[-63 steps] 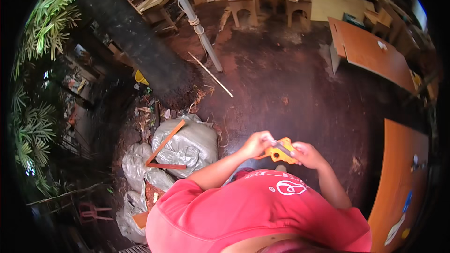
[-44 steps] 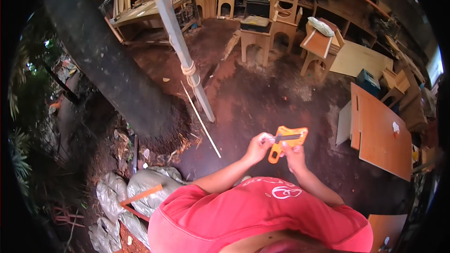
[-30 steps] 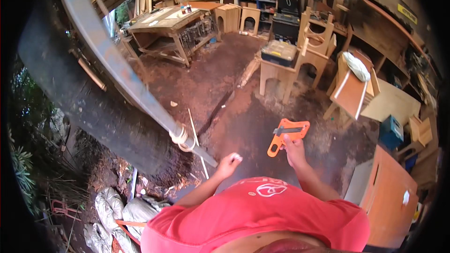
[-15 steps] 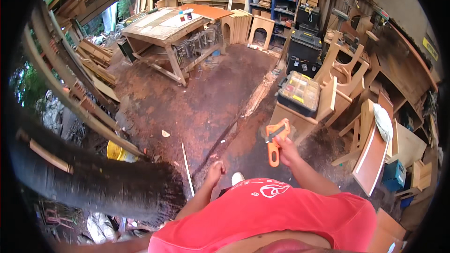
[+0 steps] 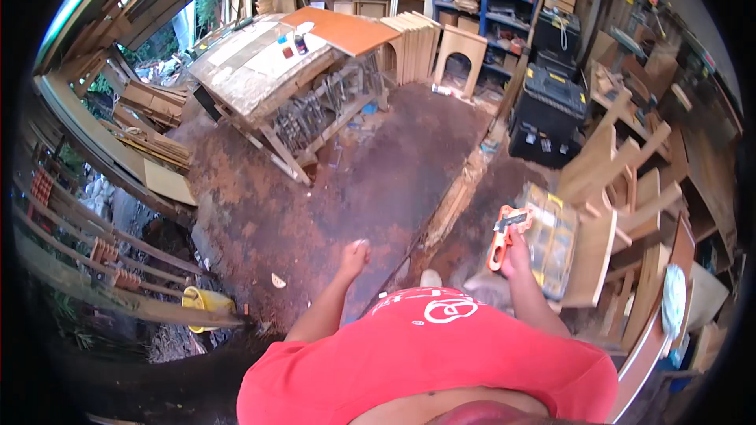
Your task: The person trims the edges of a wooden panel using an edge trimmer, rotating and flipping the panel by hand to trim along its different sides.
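Note:
My right hand (image 5: 517, 259) is wrapped round an orange hand tool (image 5: 501, 247) with a slotted handle and a dark metal bar; its exact kind is unclear. The tool is held in front of me on the right, and in this view it overlaps the left edge of an organizer case (image 5: 550, 240) with a clear lid and yellow parts. My left hand (image 5: 355, 256) hangs over the reddish-brown floor (image 5: 378, 181) in a loose fist, apart from other things. Nothing shows in its curled fingers.
A worktable (image 5: 228, 63) with clamps hung beneath stands far left. Black toolboxes (image 5: 550, 110) and wooden chair frames (image 5: 622, 165) line the right. A rough raised strip (image 5: 461, 185) crosses the floor. A yellow bucket (image 5: 206, 309) sits by the left rails.
I have moved forward, so the worktable and toolboxes appear nearer. My right hand has shifted right with the orange tool, and my left hand has risen slightly. The dark trunk-like shape has slid toward the lower edge.

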Motion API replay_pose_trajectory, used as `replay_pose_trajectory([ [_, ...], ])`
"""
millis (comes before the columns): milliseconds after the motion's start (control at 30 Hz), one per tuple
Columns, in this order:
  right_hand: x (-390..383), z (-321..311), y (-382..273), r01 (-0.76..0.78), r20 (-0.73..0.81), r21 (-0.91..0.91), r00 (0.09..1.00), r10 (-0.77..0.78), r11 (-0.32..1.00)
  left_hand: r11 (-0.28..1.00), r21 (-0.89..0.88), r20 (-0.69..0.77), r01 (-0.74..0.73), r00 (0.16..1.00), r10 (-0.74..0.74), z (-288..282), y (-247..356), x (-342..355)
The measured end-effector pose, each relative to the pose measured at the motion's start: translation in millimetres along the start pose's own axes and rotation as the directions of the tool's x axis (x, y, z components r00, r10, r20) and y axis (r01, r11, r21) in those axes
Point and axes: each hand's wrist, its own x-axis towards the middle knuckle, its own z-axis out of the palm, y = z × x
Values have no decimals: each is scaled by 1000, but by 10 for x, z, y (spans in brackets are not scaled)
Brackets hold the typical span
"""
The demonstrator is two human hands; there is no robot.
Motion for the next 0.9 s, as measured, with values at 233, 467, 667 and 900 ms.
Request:
replay_pose_trajectory([
  [233, 2145, 1737, -116, 23, 228, -159, 974, 14, 987, 970, 1, -265, 243, 935, -234, -652, 433, 1589],
  [467, 4172, 2451, 38, -53, 255, -325, 956, 142, 944, 988, -135, -355, 71, 928, -115, -978, 552, 4138],
  [667, 5534, 2556, -341, -333, -99, -437, 941, 323, 836, 937, 166, -351, -308, 869, 348, -973, 1460, 6710],
  [900, 7356, 2894, -1033, -134, -85, -342, 990, 111, 930, 843, 386, -284, -375, 820, 496, -774, 2604, 9192],
])
